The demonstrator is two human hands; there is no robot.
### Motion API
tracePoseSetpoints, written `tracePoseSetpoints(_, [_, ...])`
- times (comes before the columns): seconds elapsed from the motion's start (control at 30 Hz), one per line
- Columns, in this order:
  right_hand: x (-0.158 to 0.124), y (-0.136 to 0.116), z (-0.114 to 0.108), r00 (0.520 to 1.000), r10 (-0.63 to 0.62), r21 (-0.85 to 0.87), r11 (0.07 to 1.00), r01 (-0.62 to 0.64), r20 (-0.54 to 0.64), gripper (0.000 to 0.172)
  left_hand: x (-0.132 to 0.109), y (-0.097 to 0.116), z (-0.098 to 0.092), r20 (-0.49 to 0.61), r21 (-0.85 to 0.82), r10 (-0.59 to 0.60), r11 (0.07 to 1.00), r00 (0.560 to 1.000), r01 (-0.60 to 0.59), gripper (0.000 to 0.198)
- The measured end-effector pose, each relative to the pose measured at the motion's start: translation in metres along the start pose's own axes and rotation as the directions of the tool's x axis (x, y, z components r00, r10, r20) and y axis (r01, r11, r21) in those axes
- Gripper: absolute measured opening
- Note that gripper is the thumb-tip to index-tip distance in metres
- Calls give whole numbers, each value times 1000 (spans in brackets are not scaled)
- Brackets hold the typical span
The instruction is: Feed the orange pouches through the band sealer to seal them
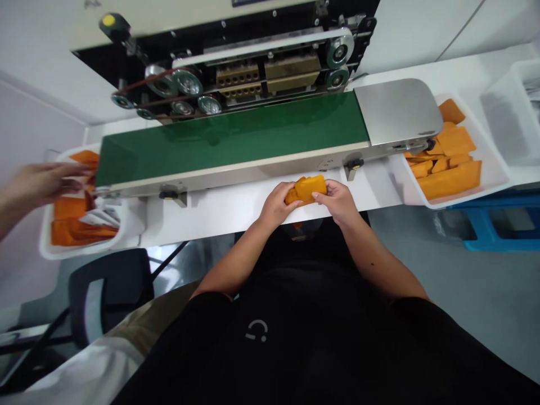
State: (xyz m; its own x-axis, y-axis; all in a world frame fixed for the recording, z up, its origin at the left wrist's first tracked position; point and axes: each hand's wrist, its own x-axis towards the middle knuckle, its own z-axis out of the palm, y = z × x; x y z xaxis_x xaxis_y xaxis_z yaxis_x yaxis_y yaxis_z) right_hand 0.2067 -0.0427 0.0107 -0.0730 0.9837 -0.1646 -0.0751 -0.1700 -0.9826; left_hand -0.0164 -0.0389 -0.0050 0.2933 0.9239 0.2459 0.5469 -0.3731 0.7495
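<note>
An orange packet [311, 185], partly folded or crumpled, is held between my two hands over the white table's front edge. My left hand [277, 203] is closed on its left end. At the right end, my right hand [335, 199] grips it with the thumb on top. Just beyond both hands runs the front rail of a sealing machine with a green conveyor belt [236, 140]. What is inside the packet cannot be seen.
A white bin [502, 163] of orange packets stands at the right. Another bin [63, 253], with orange and white packets, is at the left, where a co-worker's hand [37, 183] reaches in. Rollers [188, 82] line the machine. A black chair [112, 292] and blue stool [485, 225] stand below.
</note>
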Motion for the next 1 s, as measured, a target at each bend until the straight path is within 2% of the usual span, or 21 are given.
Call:
tracePoseSetpoints(0.1, [-1,-10,0,996,37,84,996,-31,-77,46,0,1,-1,11,-1,-4,1000,1000,4,51])
tracePoseSetpoints(0.17, [-5,-18,-1,996,38,90,995,-31,-80,46,0,2,-1,17,1,-13,1000,1000,13,51])
tracePoseSetpoints(0.3, [-14,-40,-8,993,-108,22,994,109,-35,34,1,4,-2,20,-9,-28,1000,999,28,51])
tracePoseSetpoints(0.4, [-20,-69,-13,982,-182,13,983,182,40,30,0,3,-2,14,-38,-19,999,1000,20,52])
tracePoseSetpoints(0.47, [-19,-91,-18,978,-194,24,981,192,78,39,-1,2,-1,12,-46,-14,999,1000,15,52])
tracePoseSetpoints(0.57, [-11,-123,-25,970,-221,6,975,221,102,65,-1,1,-1,11,-39,-12,999,1000,12,53])
tracePoseSetpoints(0.63, [2,-140,-32,970,-228,-10,973,229,81,67,-1,0,-1,9,-37,-12,999,1000,12,53])
tracePoseSetpoints(0.8, [57,-165,-60,984,-145,23,989,149,-107,37,-1,-2,1,7,-49,7,999,1000,-6,51])
tracePoseSetpoints(0.9, [96,-171,-83,992,-46,42,998,52,-118,26,-2,-3,1,10,-46,9,999,1000,-9,52])
tracePoseSetpoints(1.0, [130,-169,-102,992,13,88,996,-2,-126,23,-2,-3,2,16,-38,6,999,1000,-5,51])
